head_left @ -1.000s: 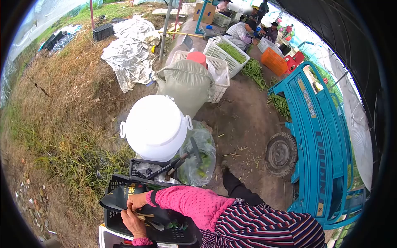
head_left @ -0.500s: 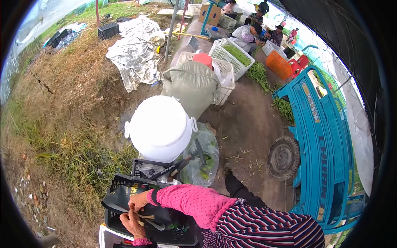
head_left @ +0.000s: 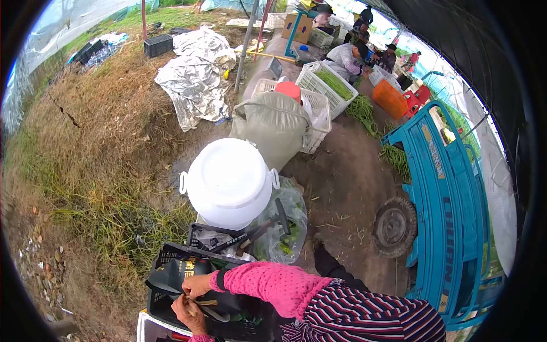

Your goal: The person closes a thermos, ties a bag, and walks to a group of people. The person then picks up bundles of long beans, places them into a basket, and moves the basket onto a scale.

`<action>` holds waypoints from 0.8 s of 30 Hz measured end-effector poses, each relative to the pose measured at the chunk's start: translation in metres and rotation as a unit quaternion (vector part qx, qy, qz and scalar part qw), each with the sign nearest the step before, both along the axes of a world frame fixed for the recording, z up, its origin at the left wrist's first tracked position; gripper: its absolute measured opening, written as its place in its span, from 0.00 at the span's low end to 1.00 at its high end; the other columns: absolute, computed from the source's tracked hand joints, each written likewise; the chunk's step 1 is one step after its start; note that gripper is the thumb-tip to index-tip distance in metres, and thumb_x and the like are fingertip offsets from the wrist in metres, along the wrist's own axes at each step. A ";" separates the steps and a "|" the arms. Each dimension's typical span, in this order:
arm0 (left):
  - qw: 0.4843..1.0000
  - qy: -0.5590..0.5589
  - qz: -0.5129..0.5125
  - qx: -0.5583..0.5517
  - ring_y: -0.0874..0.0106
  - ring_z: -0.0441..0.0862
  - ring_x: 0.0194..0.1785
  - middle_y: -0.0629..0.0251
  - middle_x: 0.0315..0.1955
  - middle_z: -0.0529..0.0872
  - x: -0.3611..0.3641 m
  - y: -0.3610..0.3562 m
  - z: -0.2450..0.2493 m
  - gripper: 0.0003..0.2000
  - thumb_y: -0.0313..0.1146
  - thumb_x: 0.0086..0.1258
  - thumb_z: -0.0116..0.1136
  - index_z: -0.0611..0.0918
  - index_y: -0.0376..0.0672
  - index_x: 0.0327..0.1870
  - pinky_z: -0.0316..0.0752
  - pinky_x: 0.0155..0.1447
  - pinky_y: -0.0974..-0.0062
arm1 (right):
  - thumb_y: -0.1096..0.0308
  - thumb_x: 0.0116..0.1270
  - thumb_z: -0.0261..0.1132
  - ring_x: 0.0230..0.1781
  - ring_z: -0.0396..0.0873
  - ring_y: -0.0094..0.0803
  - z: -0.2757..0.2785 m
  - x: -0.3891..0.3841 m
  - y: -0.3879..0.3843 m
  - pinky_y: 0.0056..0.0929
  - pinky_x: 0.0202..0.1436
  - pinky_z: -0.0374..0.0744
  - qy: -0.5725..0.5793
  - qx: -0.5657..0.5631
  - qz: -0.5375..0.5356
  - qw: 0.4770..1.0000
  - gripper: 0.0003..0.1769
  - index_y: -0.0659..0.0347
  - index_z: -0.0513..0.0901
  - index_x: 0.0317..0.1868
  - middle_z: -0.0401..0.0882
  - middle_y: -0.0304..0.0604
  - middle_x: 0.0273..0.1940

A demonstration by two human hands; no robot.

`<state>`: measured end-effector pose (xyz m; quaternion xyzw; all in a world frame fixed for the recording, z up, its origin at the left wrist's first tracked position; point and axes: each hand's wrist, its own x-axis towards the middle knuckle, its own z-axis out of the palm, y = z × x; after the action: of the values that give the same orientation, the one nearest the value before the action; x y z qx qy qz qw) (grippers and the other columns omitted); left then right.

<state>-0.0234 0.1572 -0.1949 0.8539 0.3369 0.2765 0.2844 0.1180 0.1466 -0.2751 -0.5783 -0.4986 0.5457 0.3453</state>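
Both hands are close together over a black plastic crate (head_left: 171, 251) at the bottom left. My right hand (head_left: 196, 285) has its fingers pinched at the strap-like ends of a black bag (head_left: 170, 273) with gold lettering. Just below it, my left hand (head_left: 189, 314) is closed round the pale strips (head_left: 207, 302); its fingertips nearly touch the right hand's. The bag lies partly inside the crate. A white box edge (head_left: 142, 326) shows under the crate.
Behind the crate stand a white lidded barrel (head_left: 229, 182), a full greenish sack (head_left: 270, 122) and a clear plastic bag (head_left: 293, 228). A blue cargo tricycle (head_left: 447, 222) is on the right. Several people sit far back beside crates of green beans (head_left: 333, 84).
The whole view has shifted slightly, so most things appear a little lower and further right. Both hands remain close together at the black bag and strips.
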 end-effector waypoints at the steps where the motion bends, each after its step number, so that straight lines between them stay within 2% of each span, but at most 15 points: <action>1: 0.999 -0.021 0.015 0.019 0.59 0.73 0.38 0.58 0.31 0.75 0.000 -0.003 0.004 0.07 0.22 0.58 0.56 0.76 0.38 0.38 0.70 0.40 0.66 | 0.69 0.47 0.64 0.21 0.80 0.34 -0.013 -0.005 0.002 0.32 0.23 0.75 -0.035 0.039 -0.008 0.999 0.10 0.66 0.80 0.30 0.80 0.50 0.25; 2: 0.998 0.007 0.017 0.063 0.60 0.73 0.38 0.58 0.31 0.76 0.001 -0.005 0.013 0.07 0.23 0.58 0.56 0.76 0.37 0.37 0.70 0.40 0.66 | 0.66 0.47 0.65 0.27 0.81 0.39 0.015 0.002 -0.004 0.37 0.30 0.76 -0.099 0.073 -0.005 0.992 0.11 0.65 0.80 0.30 0.80 0.54 0.28; 4: 0.986 0.065 0.021 0.149 0.61 0.74 0.37 0.58 0.30 0.77 0.001 -0.009 0.031 0.06 0.24 0.59 0.57 0.76 0.35 0.36 0.70 0.39 0.67 | 0.65 0.47 0.65 0.31 0.80 0.42 0.037 0.002 -0.009 0.40 0.33 0.76 -0.136 0.062 -0.018 0.989 0.11 0.64 0.79 0.29 0.79 0.53 0.29; 5: 0.981 0.091 0.043 0.167 0.64 0.75 0.37 0.61 0.30 0.78 -0.002 -0.012 0.029 0.06 0.26 0.58 0.60 0.77 0.40 0.35 0.72 0.38 0.68 | 0.64 0.47 0.65 0.33 0.80 0.43 0.039 0.001 -0.010 0.41 0.35 0.75 -0.154 0.057 -0.023 0.986 0.11 0.63 0.78 0.29 0.78 0.52 0.29; 7: 0.965 0.144 0.088 0.199 0.69 0.77 0.36 0.66 0.31 0.80 -0.012 -0.020 0.022 0.08 0.30 0.55 0.67 0.81 0.50 0.34 0.75 0.37 0.69 | 0.65 0.47 0.64 0.33 0.79 0.44 0.036 -0.005 -0.012 0.41 0.33 0.74 -0.256 0.142 -0.038 0.955 0.10 0.63 0.78 0.28 0.77 0.49 0.29; 8: 0.974 0.107 0.124 0.156 0.70 0.78 0.30 0.66 0.26 0.79 -0.011 -0.026 0.021 0.07 0.30 0.58 0.63 0.78 0.46 0.35 0.74 0.30 0.69 | 0.66 0.47 0.64 0.33 0.79 0.44 0.035 -0.007 -0.013 0.42 0.33 0.74 -0.305 0.184 -0.046 0.933 0.10 0.62 0.77 0.28 0.76 0.48 0.28; 10: 0.983 0.045 0.173 -0.034 0.64 0.76 0.32 0.61 0.27 0.77 -0.021 -0.037 -0.018 0.06 0.28 0.60 0.60 0.76 0.38 0.33 0.71 0.35 0.68 | 0.64 0.49 0.62 0.35 0.78 0.40 0.035 -0.009 -0.015 0.40 0.35 0.73 -0.404 0.220 0.010 0.888 0.12 0.59 0.78 0.34 0.76 0.44 0.35; 11: 0.972 0.012 0.194 -0.129 0.62 0.75 0.34 0.58 0.28 0.76 -0.019 -0.041 -0.026 0.05 0.27 0.61 0.58 0.75 0.34 0.32 0.70 0.38 0.68 | 0.63 0.49 0.61 0.35 0.78 0.38 0.040 -0.009 -0.016 0.39 0.36 0.72 -0.451 0.237 0.037 0.859 0.13 0.58 0.78 0.37 0.75 0.42 0.39; 12: 0.976 0.004 0.178 -0.125 0.65 0.74 0.30 0.59 0.25 0.76 -0.018 -0.045 -0.033 0.08 0.29 0.62 0.58 0.75 0.34 0.30 0.70 0.37 0.70 | 0.63 0.49 0.61 0.35 0.78 0.37 0.044 -0.009 -0.015 0.38 0.37 0.71 -0.467 0.240 0.068 0.848 0.13 0.58 0.78 0.35 0.75 0.41 0.37; 15: 0.955 -0.078 0.175 -0.226 0.70 0.72 0.29 0.61 0.23 0.76 -0.014 -0.047 -0.037 0.09 0.30 0.62 0.59 0.74 0.33 0.30 0.70 0.37 0.73 | 0.63 0.48 0.62 0.34 0.77 0.34 0.061 -0.004 -0.007 0.33 0.39 0.69 -0.510 0.248 0.167 0.806 0.11 0.58 0.80 0.31 0.76 0.39 0.32; 16: 0.954 -0.087 0.166 -0.233 0.72 0.71 0.28 0.62 0.23 0.76 -0.014 -0.047 -0.040 0.08 0.29 0.62 0.59 0.74 0.33 0.29 0.69 0.36 0.74 | 0.62 0.46 0.63 0.33 0.78 0.35 0.060 -0.002 -0.006 0.35 0.39 0.69 -0.518 0.259 0.169 0.797 0.11 0.59 0.81 0.29 0.77 0.40 0.31; 19: 0.950 -0.116 0.141 -0.252 0.76 0.67 0.27 0.65 0.20 0.74 -0.013 -0.038 -0.056 0.06 0.25 0.61 0.58 0.73 0.34 0.28 0.67 0.35 0.76 | 0.60 0.45 0.65 0.32 0.78 0.35 0.092 0.011 0.002 0.35 0.39 0.68 -0.496 0.238 0.284 0.785 0.14 0.61 0.82 0.31 0.77 0.40 0.32; 21: 0.955 -0.108 0.142 -0.238 0.78 0.67 0.27 0.67 0.20 0.73 -0.012 -0.039 -0.062 0.09 0.27 0.62 0.59 0.72 0.33 0.27 0.66 0.34 0.78 | 0.58 0.43 0.66 0.33 0.78 0.34 0.085 0.007 0.004 0.35 0.40 0.68 -0.505 0.231 0.312 0.771 0.14 0.59 0.83 0.28 0.79 0.40 0.31; 24: 0.951 -0.100 0.160 -0.246 0.79 0.66 0.26 0.69 0.20 0.72 -0.010 -0.044 -0.058 0.11 0.29 0.62 0.61 0.71 0.34 0.26 0.66 0.32 0.79 | 0.58 0.41 0.66 0.34 0.78 0.31 0.117 0.011 0.003 0.35 0.39 0.67 -0.502 0.220 0.335 0.766 0.11 0.54 0.84 0.25 0.81 0.38 0.29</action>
<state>-0.0335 0.1129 -0.2530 0.6604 0.4965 0.3113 0.4696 0.1292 0.1497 -0.1582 -0.4737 -0.8695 0.1337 -0.0413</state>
